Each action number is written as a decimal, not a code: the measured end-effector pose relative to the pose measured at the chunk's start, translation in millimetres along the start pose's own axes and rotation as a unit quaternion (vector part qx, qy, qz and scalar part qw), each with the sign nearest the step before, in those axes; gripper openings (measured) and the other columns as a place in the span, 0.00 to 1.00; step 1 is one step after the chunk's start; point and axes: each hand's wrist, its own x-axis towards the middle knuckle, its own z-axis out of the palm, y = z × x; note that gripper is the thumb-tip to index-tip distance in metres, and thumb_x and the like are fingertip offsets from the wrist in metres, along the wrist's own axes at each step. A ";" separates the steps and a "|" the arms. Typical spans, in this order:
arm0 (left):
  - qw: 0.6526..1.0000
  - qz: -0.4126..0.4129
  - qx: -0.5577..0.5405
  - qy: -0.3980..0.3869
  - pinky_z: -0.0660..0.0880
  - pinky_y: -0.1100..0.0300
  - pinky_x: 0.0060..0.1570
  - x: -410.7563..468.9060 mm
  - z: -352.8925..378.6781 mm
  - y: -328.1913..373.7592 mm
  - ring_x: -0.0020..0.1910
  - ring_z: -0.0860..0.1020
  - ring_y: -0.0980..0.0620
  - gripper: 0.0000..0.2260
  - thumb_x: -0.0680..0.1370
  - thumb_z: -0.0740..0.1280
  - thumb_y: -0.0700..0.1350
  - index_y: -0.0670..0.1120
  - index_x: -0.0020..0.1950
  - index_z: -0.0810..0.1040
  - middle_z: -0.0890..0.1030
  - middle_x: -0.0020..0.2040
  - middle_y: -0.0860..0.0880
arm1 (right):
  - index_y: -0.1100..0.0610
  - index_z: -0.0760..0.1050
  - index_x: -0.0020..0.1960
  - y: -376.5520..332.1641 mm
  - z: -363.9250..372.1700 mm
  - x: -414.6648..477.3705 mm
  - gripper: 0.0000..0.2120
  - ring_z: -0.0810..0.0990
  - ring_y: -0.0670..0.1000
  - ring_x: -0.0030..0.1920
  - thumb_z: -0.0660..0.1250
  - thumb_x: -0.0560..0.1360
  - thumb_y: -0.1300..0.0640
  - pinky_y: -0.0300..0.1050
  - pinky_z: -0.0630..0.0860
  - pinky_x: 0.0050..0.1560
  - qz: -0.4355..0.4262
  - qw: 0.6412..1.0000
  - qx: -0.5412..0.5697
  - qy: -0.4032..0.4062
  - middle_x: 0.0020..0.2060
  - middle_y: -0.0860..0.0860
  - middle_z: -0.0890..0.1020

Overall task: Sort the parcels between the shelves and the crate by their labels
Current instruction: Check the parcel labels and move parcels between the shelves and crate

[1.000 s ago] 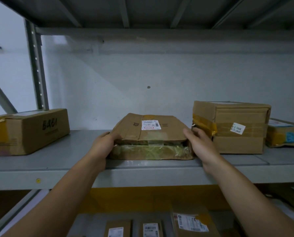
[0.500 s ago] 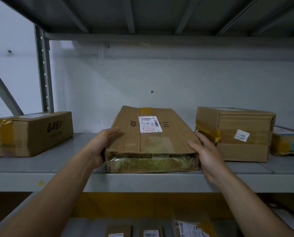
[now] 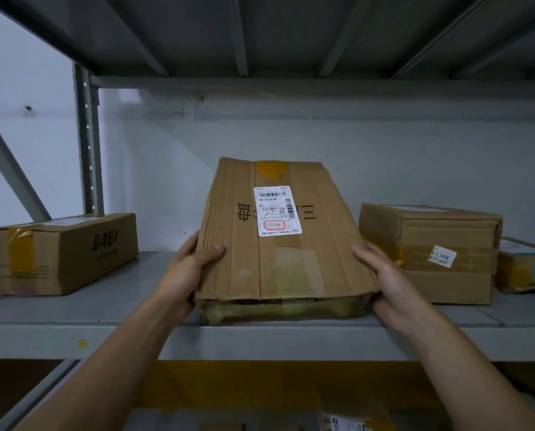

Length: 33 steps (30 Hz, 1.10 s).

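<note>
Parcels are lined along a grey metal shelf [image 3: 104, 306], and the one being handled, a flat brown parcel [image 3: 291, 265], is taken as the reference for everything else. Its near edge is rested on the shelf's front lip while its far end is raised clear. The top face is thus tipped toward the viewer, presumably so that the label can be checked before a destination is chosen.

Well to the left of the flat parcel, a long carton marked BABI [image 3: 61, 253] is laid on the shelf. Just to its right a taller taped carton [image 3: 431, 275] is stood, and beyond that a smaller box [image 3: 524, 269] is partly cut off. No crate is seen.

The left grip [image 3: 188, 272] is closed on the flat parcel's left edge, with the thumb pressed on the top face and the fingers wrapped behind. The right grip [image 3: 387, 281] is spread against the right edge near the lower corner, with fairly straight fingers pressed inward. The parcel is thus clamped from both sides, probably because the creased cardboard would sag in a one-sided hold.

A white shipping label [image 3: 277, 211] is stuck on the upper half of the top face. A red-framed field [image 3: 274, 225] on it carries handwriting too small to be read.
</note>
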 end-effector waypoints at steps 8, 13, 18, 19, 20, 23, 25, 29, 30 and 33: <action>0.994 0.092 0.043 -0.041 0.79 0.48 0.51 -7.7 -8.6 -0.8 0.58 0.79 0.44 0.32 0.68 0.74 0.50 0.58 0.71 0.68 0.76 0.63 0.47 | 0.44 0.65 0.70 -15.4 6.8 8.3 0.25 0.79 0.60 0.57 0.66 0.75 0.44 0.64 0.75 0.57 -0.005 0.999 -0.034 -0.008 0.57 0.56 0.80; 0.993 0.103 0.043 -0.049 0.79 0.53 0.46 -7.5 -14.4 -3.3 0.58 0.79 0.46 0.34 0.66 0.72 0.50 0.60 0.71 0.66 0.75 0.64 0.49 | 0.41 0.64 0.72 -11.5 13.4 3.7 0.29 0.80 0.55 0.57 0.67 0.73 0.40 0.60 0.77 0.56 -0.068 0.994 -0.079 0.024 0.58 0.51 0.80; 0.994 0.092 0.038 -0.032 0.78 0.52 0.49 -7.3 -6.5 -1.8 0.57 0.80 0.48 0.30 0.70 0.71 0.59 0.59 0.70 0.67 0.78 0.62 0.50 | 0.39 0.67 0.69 -5.9 16.1 -5.8 0.26 0.80 0.52 0.57 0.68 0.72 0.41 0.60 0.77 0.57 -0.114 0.990 -0.072 0.032 0.58 0.49 0.81; 0.995 0.093 0.040 -0.022 0.77 0.53 0.49 -8.6 -4.8 -2.6 0.56 0.80 0.49 0.29 0.70 0.71 0.60 0.59 0.69 0.68 0.78 0.61 0.51 | 0.37 0.68 0.67 -5.0 16.2 -6.8 0.24 0.80 0.52 0.57 0.68 0.72 0.41 0.60 0.77 0.57 -0.120 0.990 -0.072 0.034 0.58 0.48 0.81; 0.994 0.097 0.040 -0.014 0.77 0.54 0.49 -9.6 -4.8 -4.1 0.56 0.80 0.50 0.28 0.70 0.71 0.60 0.59 0.69 0.68 0.78 0.60 0.51 | 0.35 0.69 0.64 -4.0 16.6 -7.6 0.21 0.80 0.52 0.57 0.68 0.71 0.40 0.60 0.77 0.57 -0.125 0.989 -0.071 0.034 0.58 0.48 0.81; 0.993 0.113 0.028 -0.004 0.78 0.57 0.47 -14.3 -6.4 -8.5 0.53 0.81 0.53 0.28 0.71 0.71 0.56 0.57 0.70 0.68 0.79 0.59 0.52 | 0.29 0.70 0.54 -1.5 17.6 -11.1 0.15 0.80 0.52 0.58 0.68 0.69 0.39 0.61 0.77 0.58 -0.137 0.987 -0.070 0.036 0.57 0.46 0.81; 0.992 0.119 0.027 -0.008 0.79 0.60 0.44 -16.3 -8.4 -11.1 0.51 0.82 0.55 0.29 0.71 0.72 0.55 0.57 0.70 0.67 0.79 0.59 0.53 | 0.28 0.70 0.53 0.1 17.5 -12.7 0.16 0.79 0.52 0.58 0.68 0.67 0.37 0.62 0.76 0.59 -0.146 0.986 -0.068 0.042 0.58 0.46 0.80; 0.991 0.130 0.028 -0.024 0.80 0.62 0.40 -19.0 -11.1 -14.6 0.49 0.82 0.57 0.33 0.66 0.71 0.56 0.58 0.70 0.67 0.78 0.59 0.53 | 0.30 0.71 0.55 2.6 15.9 -15.1 0.20 0.79 0.52 0.59 0.69 0.64 0.37 0.63 0.76 0.60 -0.163 0.985 -0.053 0.032 0.58 0.47 0.81; 0.990 0.133 0.027 -0.025 0.80 0.62 0.40 -19.4 -11.9 -15.3 0.50 0.82 0.57 0.36 0.63 0.72 0.58 0.57 0.70 0.67 0.78 0.59 0.53 | 0.31 0.71 0.56 3.0 16.0 -16.0 0.20 0.80 0.52 0.58 0.68 0.65 0.39 0.63 0.76 0.59 -0.167 0.984 -0.050 0.030 0.58 0.47 0.81; 0.989 0.141 0.025 -0.025 0.80 0.62 0.41 -20.6 -13.1 -15.9 0.51 0.82 0.56 0.41 0.58 0.73 0.60 0.58 0.70 0.67 0.78 0.60 0.53 | 0.33 0.71 0.56 4.1 16.1 -17.7 0.18 0.81 0.52 0.57 0.67 0.67 0.42 0.59 0.78 0.56 -0.173 0.984 -0.043 0.026 0.56 0.47 0.81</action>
